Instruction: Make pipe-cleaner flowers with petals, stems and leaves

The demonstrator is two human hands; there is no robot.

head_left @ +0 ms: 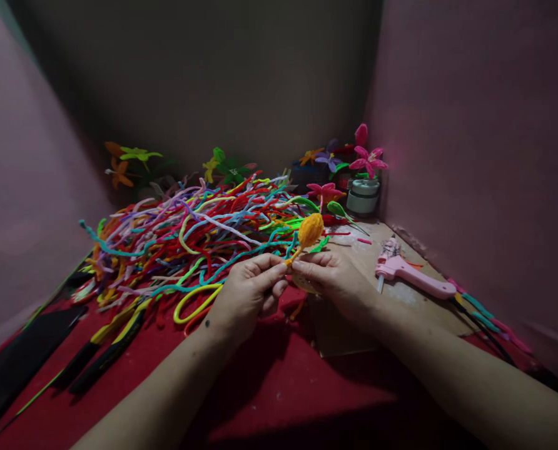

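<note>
An orange pipe-cleaner flower bud [311,230] stands tilted on a thin orange stem, above my fingertips. My left hand [255,284] pinches the lower end of that stem between thumb and forefinger. Just beside it, my right hand [333,278] grips the stem too, its thumb and finger pressed together below the bud. Behind my hands spreads a big tangled heap of pipe cleaners [204,231] in many colours. A green pipe-cleaner leaf [336,209] lies past the bud.
On a cardboard sheet [415,306] at the right rests a pink glue gun [413,275]. Yellow-and-black pliers [105,350] and a black flat object [28,356] lie left on the red cloth [279,400]. Finished pink flowers [369,161] stand at the back, near a grey-green container [362,197].
</note>
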